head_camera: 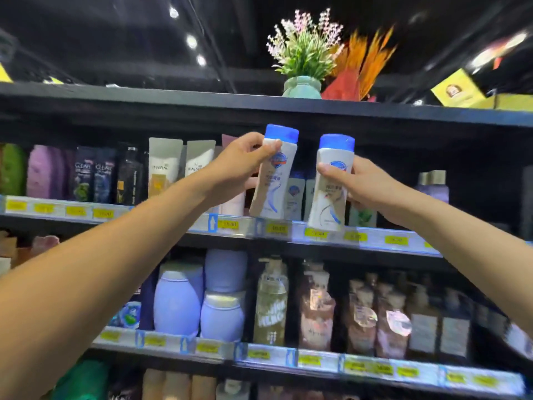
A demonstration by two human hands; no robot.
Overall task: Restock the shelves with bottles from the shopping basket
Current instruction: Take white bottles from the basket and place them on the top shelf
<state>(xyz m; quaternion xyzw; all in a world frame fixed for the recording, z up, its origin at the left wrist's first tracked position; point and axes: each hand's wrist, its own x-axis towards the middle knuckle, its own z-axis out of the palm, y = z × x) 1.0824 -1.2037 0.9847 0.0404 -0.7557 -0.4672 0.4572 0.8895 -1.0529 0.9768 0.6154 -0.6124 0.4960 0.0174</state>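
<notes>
I hold up two white bottles with blue caps in front of the upper shelf (383, 241). My left hand (242, 166) grips the left bottle (274, 180) near its neck, and this bottle leans to the right. The right bottle (330, 194) stands almost upright, gripped round its middle by my right hand (366, 189). Both bottles hang at the shelf's front edge, above the yellow price tags. Behind them stand smaller white bottles (295, 194) of the same kind. The shopping basket is out of view.
Shampoo bottles (95, 174) and white tubes (164, 166) fill the upper shelf to the left. A dark gap (395, 183) lies right of my right hand. Lilac tubs (176, 304) and pump bottles (271, 301) crowd the shelf below. A potted plant (302, 85) stands on top.
</notes>
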